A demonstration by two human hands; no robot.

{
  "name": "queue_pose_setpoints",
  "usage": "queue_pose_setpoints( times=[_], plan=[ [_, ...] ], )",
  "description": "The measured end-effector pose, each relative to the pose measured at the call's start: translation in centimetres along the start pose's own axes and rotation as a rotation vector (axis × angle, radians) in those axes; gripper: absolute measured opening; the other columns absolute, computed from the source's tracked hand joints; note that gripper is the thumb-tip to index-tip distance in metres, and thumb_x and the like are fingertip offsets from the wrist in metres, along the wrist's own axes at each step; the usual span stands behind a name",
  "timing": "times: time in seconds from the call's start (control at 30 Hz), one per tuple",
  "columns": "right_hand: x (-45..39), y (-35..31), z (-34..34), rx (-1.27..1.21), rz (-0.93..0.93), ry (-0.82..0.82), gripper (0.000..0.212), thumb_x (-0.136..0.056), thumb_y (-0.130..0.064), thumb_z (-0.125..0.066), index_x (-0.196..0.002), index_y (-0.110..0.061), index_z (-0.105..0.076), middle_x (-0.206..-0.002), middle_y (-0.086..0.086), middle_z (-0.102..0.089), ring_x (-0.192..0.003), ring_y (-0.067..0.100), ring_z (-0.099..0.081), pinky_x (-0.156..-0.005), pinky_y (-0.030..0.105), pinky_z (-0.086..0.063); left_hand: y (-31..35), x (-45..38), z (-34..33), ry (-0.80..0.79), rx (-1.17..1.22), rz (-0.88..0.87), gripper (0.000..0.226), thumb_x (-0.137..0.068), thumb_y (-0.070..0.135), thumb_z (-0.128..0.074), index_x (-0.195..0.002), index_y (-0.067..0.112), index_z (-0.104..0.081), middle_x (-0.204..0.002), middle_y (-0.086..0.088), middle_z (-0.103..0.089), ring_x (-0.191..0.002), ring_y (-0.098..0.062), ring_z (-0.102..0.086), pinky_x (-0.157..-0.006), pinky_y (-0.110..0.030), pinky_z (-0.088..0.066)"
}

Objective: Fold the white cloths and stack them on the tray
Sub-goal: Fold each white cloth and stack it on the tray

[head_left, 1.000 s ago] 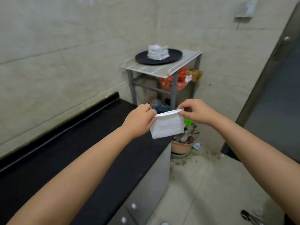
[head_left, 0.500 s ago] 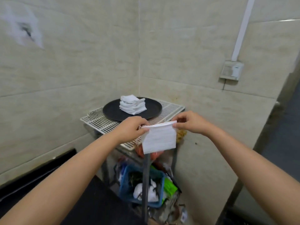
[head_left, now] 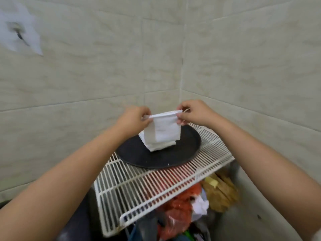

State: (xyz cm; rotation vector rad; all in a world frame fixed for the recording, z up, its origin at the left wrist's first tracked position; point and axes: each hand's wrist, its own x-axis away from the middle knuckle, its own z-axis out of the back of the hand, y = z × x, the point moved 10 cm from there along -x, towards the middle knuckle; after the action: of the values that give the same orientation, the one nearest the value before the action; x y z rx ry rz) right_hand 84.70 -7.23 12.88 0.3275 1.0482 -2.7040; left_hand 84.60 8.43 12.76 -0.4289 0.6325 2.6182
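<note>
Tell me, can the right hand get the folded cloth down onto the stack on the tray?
Probably yes: the right hand holds the cloth just above the stack, nothing between them.

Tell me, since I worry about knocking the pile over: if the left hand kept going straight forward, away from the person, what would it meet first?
Probably nothing but the tiled wall. The left hand, pinching the folded cloth, seems to sit above and left of the stack of cloths on the tray, though depth is unclear.

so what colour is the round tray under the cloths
Black tray, seen clearly in the head view.
</note>
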Motion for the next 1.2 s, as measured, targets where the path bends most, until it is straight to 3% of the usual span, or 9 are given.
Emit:
queue_pose_setpoints(
  times=[0.17, 0.3, 0.37, 0.63, 0.8, 0.83, 0.9, 0.97, 1.2],
  plan=[
    [-8.0, 1.8, 0.3, 0.165, 0.204, 0.036, 0.015, -0.082, 0.000, -0.052, -0.091, 0.001, -0.064, -0.094, 0.018, -0.064, -0.086, 0.028, -0.057, -0.063, 0.025, -0.031, -0.7, -5.0, 0.2, 0.230, -0.023, 0.178, 0.023, -0.089, 0.011, -0.057, -0.110, 0.005, -0.062, -0.109, -0.015, -0.062, -0.097, -0.029, -0.057, -0.072, -0.024, -0.035],
    [-10.4, 6.0, -4.3, 0.217, 0.220, -0.089, 0.022, -0.080, 0.004, -0.046, -0.095, 0.003, -0.063, -0.102, 0.022, -0.064, -0.097, 0.034, -0.057, -0.068, 0.028, -0.031, -2.9, -5.4, -5.2, 0.110, -0.093, 0.321, 0.027, -0.088, 0.012, -0.058, -0.115, 0.007, -0.061, -0.118, -0.014, -0.057, -0.106, -0.029, -0.054, -0.083, -0.026, -0.037],
    [-10.4, 8.2, -6.8, 0.238, 0.227, -0.186, 0.022, -0.079, 0.003, -0.047, -0.094, 0.001, -0.063, -0.103, 0.021, -0.065, -0.097, 0.034, -0.058, -0.073, 0.031, -0.040, -4.0, -4.8, -7.9, 0.022, -0.106, 0.386, 0.028, -0.087, 0.014, -0.060, -0.115, 0.008, -0.061, -0.119, -0.014, -0.058, -0.107, -0.028, -0.056, -0.087, -0.028, -0.040],
    [-9.4, 10.8, -8.7, 0.147, 0.269, -0.322, 0.015, -0.082, -0.004, -0.051, -0.088, -0.002, -0.064, -0.077, 0.000, -0.054, -0.072, 0.015, -0.048, -0.059, 0.025, -0.033, -3.8, -3.7, -10.3, -0.054, -0.212, 0.410, 0.032, -0.091, 0.018, -0.055, -0.121, 0.008, -0.058, -0.119, -0.012, -0.059, -0.107, -0.026, -0.056, -0.086, -0.027, -0.041],
    [-8.9, 10.9, -9.5, 0.243, 0.275, -0.416, 0.020, -0.082, -0.008, -0.050, -0.063, -0.015, -0.049, -0.063, -0.006, -0.044, -0.071, 0.020, -0.049, -0.053, 0.024, -0.028, -3.8, -2.9, -11.4, -0.159, -0.282, 0.421, 0.041, -0.093, 0.023, -0.049, -0.133, 0.011, -0.044, -0.133, -0.010, -0.047, -0.113, -0.026, -0.052, -0.094, -0.032, -0.041],
    [-8.7, 10.6, -9.4, 0.263, 0.273, -0.423, 0.021, -0.083, -0.009, -0.050, -0.064, -0.020, -0.050, -0.068, -0.006, -0.047, -0.079, 0.022, -0.051, -0.054, 0.024, -0.030, -3.8, -2.6, -11.2, -0.163, -0.300, 0.432, 0.042, -0.094, 0.024, -0.048, -0.134, 0.012, -0.042, -0.136, -0.009, -0.044, -0.114, -0.027, -0.052, -0.094, -0.034, -0.043],
    [-8.0, 9.3, -8.8, 0.298, 0.281, -0.429, 0.016, -0.087, -0.018, -0.051, -0.099, -0.021, -0.061, -0.104, 0.001, -0.059, -0.103, 0.026, -0.053, -0.074, 0.027, -0.043, -3.7, -2.0, -9.8, -0.117, -0.355, 0.461, 0.044, -0.094, 0.026, -0.046, -0.136, 0.013, -0.039, -0.140, -0.008, -0.040, -0.117, -0.028, -0.050, -0.094, -0.037, -0.045],
    [-6.9, 7.2, -8.2, 0.387, 0.322, -0.410, 0.041, -0.092, -0.030, -0.048, -0.130, -0.012, -0.047, -0.135, 0.009, -0.048, -0.122, 0.028, -0.047, -0.097, 0.036, -0.041, -3.5, -1.1, -7.7, -0.058, -0.434, 0.479, 0.042, -0.096, 0.028, -0.042, -0.135, 0.012, -0.039, -0.138, -0.009, -0.042, -0.119, -0.030, -0.049, -0.092, -0.040, -0.045],
    [0.8, -8.1, -11.5, 0.473, 0.692, -0.386, 0.044, -0.094, -0.036, -0.042, -0.129, -0.009, -0.045, -0.133, 0.013, -0.047, -0.121, 0.031, -0.046, -0.097, 0.039, -0.041, -6.0, 11.3, 1.7, 0.033, -0.575, 0.691, 0.038, -0.096, 0.024, -0.039, -0.130, 0.007, -0.044, -0.130, -0.016, -0.048, -0.117, -0.035, -0.050, -0.091, -0.042, -0.044]
  ],
)
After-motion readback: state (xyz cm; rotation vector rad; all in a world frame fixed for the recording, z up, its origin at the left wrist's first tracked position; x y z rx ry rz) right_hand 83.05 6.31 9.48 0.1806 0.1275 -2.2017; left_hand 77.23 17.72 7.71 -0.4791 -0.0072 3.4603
